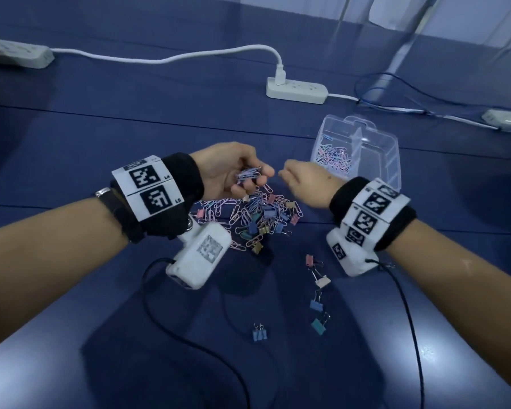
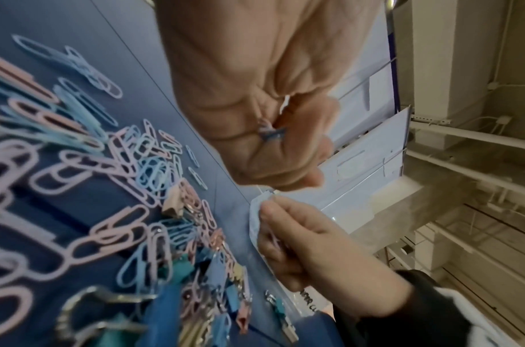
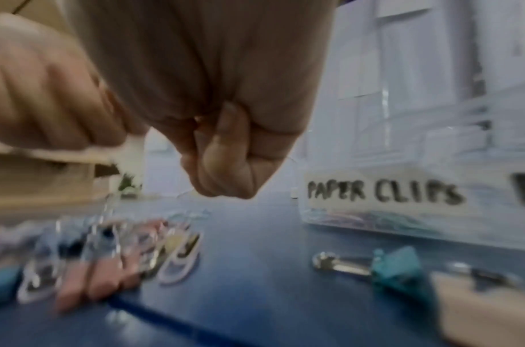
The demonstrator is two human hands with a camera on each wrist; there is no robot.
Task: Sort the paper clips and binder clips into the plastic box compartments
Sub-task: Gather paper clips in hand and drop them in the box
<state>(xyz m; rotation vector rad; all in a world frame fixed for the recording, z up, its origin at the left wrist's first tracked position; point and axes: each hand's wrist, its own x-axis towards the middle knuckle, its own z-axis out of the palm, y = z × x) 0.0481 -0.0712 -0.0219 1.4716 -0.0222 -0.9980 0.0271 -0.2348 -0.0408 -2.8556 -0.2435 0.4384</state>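
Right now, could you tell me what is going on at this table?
A person is sorting clips into a clear plastic box. The left hand holds a bunch of paper clips above the mixed pile. The right hand is curled beside it; whether it holds anything is unclear. One compartment, labelled for paper clips, already has some. A few binder clips lie apart, nearer the person.

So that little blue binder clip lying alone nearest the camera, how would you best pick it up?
Pinch the blue binder clip across its folded blue body, coming straight down from above. It lies flat on the table with its wire handles pointing away, and the body looks like the thicker, firmer part. Nothing crowds it, so either side is free.
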